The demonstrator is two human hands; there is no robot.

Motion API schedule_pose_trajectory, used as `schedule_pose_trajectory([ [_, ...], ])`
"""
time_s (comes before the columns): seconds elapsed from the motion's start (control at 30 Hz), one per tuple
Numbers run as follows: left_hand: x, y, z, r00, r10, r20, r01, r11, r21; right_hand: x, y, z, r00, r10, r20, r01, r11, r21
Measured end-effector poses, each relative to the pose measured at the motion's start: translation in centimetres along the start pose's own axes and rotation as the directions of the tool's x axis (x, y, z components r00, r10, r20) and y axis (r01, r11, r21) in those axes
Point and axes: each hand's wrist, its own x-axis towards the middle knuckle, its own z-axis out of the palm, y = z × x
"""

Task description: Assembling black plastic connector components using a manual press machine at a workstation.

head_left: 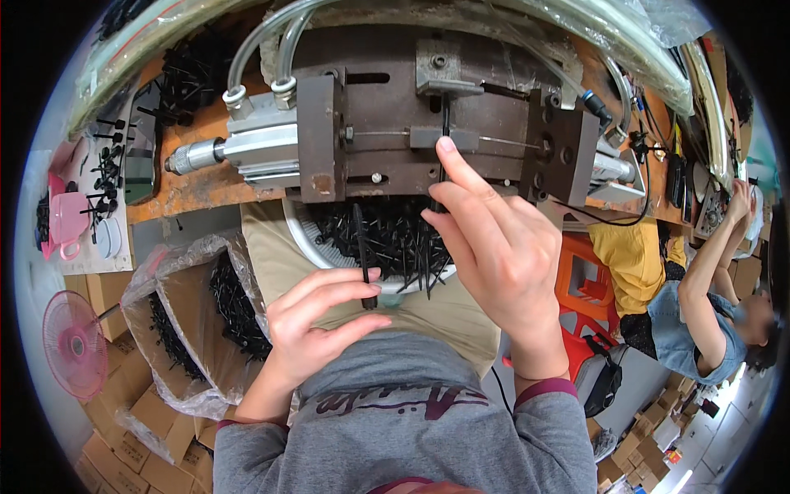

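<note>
My left hand (317, 317) pinches a thin black plastic rod (360, 247) with a thicker end, upright between fingers and thumb, over my lap. My right hand (506, 255) is closed on a second black plastic rod (445, 122), its index fingertip against the small grey block (423, 138) of a dark steel fixture (378, 173). That rod's upper end reaches up to a metal bracket (444, 86); my fingers hide part of its lower end. Thin metal pins (510, 142) run toward the block from both sides. Below, a white basin (309, 247) on my lap holds many black rods (395, 239).
Air cylinders (263, 144) with clear hoses (267, 37) flank the fixture on the wooden bench (173, 202). At left are a plastic-lined carton (193, 329) of black parts and a pink fan (76, 346). Red stools (580, 280) and a co-worker (699, 321) are at right.
</note>
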Motion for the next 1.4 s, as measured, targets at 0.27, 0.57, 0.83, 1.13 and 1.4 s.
schedule_pose_trajectory([
  [0.27,-1.7,-1.8,1.4,0.919,-0.394,-0.009,0.362,0.852,-0.378,-3.4,-0.2,0.8,0.927,0.368,-0.07,-0.277,0.798,0.535],
  [0.57,-4.0,-6.8,3.3,0.917,-0.392,0.065,0.395,0.88,-0.264,-14.4,-1.0,8.6,0.738,0.525,0.424,-0.625,0.769,0.136],
  [0.83,-2.5,-5.4,4.9,0.925,-0.373,0.066,0.369,0.927,0.062,-13.9,-0.1,5.9,0.678,0.684,0.269,-0.724,0.556,0.408],
  [1.13,-1.1,-2.9,4.9,0.912,-0.323,0.255,0.37,0.914,-0.167,-11.4,0.4,1.4,0.542,0.514,0.664,-0.634,-0.268,0.725],
  [1.4,-1.1,-0.4,3.1,0.807,-0.403,0.432,0.548,0.785,-0.29,-9.7,-0.4,1.6,0.543,0.494,0.679,-0.512,-0.446,0.734],
])
